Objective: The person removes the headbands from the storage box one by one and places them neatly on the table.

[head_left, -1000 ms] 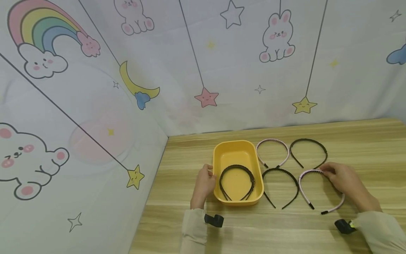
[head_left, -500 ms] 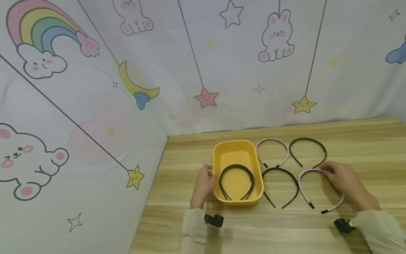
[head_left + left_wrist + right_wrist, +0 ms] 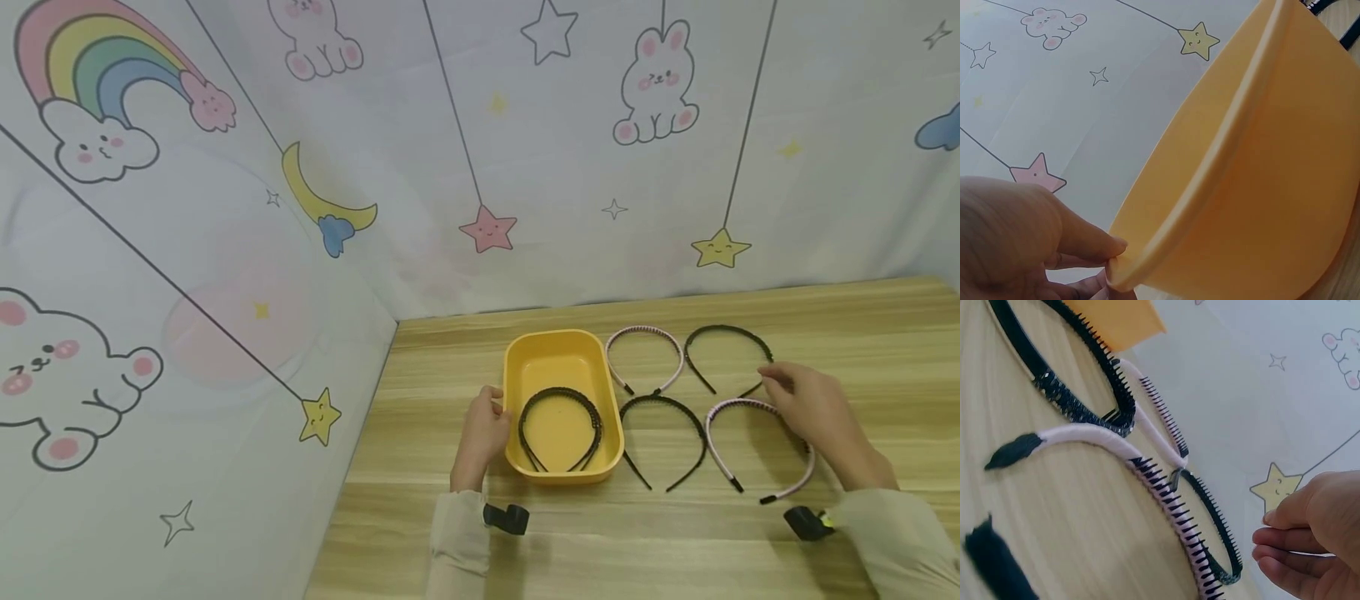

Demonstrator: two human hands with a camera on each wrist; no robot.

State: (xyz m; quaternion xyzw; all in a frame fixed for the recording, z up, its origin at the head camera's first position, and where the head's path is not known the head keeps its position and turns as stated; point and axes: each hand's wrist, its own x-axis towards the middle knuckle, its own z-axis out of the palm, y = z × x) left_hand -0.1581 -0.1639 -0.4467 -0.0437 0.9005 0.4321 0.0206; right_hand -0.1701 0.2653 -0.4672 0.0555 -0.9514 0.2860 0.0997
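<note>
My left hand [image 3: 483, 429] pinches the left rim of a yellow plastic basin [image 3: 564, 480]; in the left wrist view the thumb [image 3: 1094, 240] is inside the rim and fingers are outside. At least two black headbands [image 3: 558, 392] lie together in the basin. My right hand [image 3: 817, 412] hovers over the right side of a pink headband [image 3: 709, 433] on the table, holding nothing. In the right wrist view its loosely bent fingers [image 3: 1291, 540] are apart from the toothed pink headband [image 3: 1169, 497].
Left of the pink headband lies a black headband [image 3: 663, 400], close to the basin. Behind them are another pink headband [image 3: 645, 330] and a black one [image 3: 726, 328]. A printed cloth [image 3: 570, 167] hangs along the back and left edges of the wooden table [image 3: 600, 550].
My right hand has let go of the front pink headband's top and shifted slightly up and away from it. The left hand and the basin have stayed put.
</note>
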